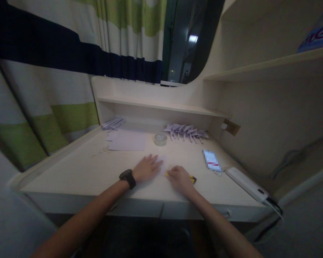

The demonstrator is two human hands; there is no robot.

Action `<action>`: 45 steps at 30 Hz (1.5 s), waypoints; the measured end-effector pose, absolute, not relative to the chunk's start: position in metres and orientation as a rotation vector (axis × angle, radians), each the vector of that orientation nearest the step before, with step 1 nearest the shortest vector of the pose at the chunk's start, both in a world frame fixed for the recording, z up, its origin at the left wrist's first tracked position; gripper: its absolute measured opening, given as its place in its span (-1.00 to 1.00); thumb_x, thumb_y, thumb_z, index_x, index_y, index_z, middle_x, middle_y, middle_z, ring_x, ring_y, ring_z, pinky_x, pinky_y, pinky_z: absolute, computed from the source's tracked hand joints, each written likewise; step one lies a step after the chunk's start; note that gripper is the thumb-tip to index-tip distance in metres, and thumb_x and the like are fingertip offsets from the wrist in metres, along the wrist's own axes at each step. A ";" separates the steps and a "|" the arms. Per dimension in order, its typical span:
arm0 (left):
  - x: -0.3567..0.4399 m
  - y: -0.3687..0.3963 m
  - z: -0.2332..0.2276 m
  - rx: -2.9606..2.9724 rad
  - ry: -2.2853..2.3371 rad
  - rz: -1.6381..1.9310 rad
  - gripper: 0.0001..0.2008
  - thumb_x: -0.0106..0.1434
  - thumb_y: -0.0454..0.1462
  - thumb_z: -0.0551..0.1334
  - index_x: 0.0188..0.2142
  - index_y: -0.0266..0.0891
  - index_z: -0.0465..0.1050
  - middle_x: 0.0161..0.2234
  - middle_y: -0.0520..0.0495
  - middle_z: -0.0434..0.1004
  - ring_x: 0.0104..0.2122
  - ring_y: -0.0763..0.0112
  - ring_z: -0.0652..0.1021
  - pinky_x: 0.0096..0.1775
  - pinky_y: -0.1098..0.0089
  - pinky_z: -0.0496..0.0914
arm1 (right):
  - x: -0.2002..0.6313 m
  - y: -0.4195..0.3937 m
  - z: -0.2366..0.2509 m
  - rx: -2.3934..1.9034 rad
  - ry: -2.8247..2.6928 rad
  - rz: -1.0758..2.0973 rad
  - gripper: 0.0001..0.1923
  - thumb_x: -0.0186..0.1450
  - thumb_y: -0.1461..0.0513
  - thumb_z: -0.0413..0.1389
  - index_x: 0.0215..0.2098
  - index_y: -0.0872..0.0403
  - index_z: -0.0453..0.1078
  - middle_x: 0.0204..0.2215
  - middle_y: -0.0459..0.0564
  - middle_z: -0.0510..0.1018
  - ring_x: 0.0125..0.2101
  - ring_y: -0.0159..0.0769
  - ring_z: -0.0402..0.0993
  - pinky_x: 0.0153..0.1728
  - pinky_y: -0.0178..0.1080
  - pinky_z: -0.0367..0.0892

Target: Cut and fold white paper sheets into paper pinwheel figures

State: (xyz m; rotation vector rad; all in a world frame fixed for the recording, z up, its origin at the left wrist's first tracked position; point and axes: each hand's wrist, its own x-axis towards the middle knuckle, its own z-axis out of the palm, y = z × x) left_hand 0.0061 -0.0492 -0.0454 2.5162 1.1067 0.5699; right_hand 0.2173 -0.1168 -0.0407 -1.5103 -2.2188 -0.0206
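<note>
A small piece of pale paper (pixel 163 165) lies on the desk in front of me. My left hand (pixel 146 168), with a black watch on its wrist, presses flat on the paper's left side, fingers spread. Closed around a yellow and black utility knife (pixel 193 179), my right hand (pixel 180 179) rests at the paper's right edge. The knife's yellow front end shows by the fingertips and its black rear end sticks out to the right. Its blade is too small to make out.
Behind the hands stands a roll of clear tape (pixel 160 139). Larger paper sheets (pixel 129 139) and folded paper strips (pixel 113 124) lie at the back left, folded paper pinwheels (pixel 187 132) at the back right. A phone (pixel 211 160) and a white power strip (pixel 246 184) lie to the right.
</note>
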 end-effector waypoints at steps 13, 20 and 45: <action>0.000 -0.046 -0.057 2.542 1.169 0.564 -0.52 0.31 0.01 -0.07 0.18 0.05 0.20 0.27 -0.06 0.03 0.25 -0.07 -0.04 0.15 -0.06 -0.31 | 0.220 -0.109 -0.045 -1.405 -2.226 0.003 -0.84 0.24 0.21 0.11 -0.27 0.03 0.52 -0.36 -0.02 0.46 -0.28 -0.28 0.34 -0.21 -0.28 0.22; -0.001 -0.047 -0.056 2.464 1.108 0.628 -0.54 0.30 -0.01 -0.03 0.15 0.05 0.24 0.25 -0.01 0.09 0.26 -0.01 -0.06 0.17 -0.02 -0.36 | 0.222 -0.105 -0.042 -1.321 -2.271 0.058 -0.84 0.25 0.22 0.10 -0.30 0.04 0.53 -0.34 -0.01 0.47 -0.28 -0.29 0.34 -0.23 -0.30 0.22; -0.010 -0.035 -0.048 2.554 1.467 0.755 -0.55 0.34 -0.16 -0.05 0.11 -0.37 0.28 0.15 -0.27 0.27 0.15 0.22 0.27 0.15 0.22 0.11 | 0.270 -0.088 -0.013 -1.333 -2.419 0.380 -0.86 0.17 0.17 0.18 -0.36 0.05 0.54 -0.41 -0.06 0.49 -0.39 -0.35 0.42 -0.37 -0.39 0.19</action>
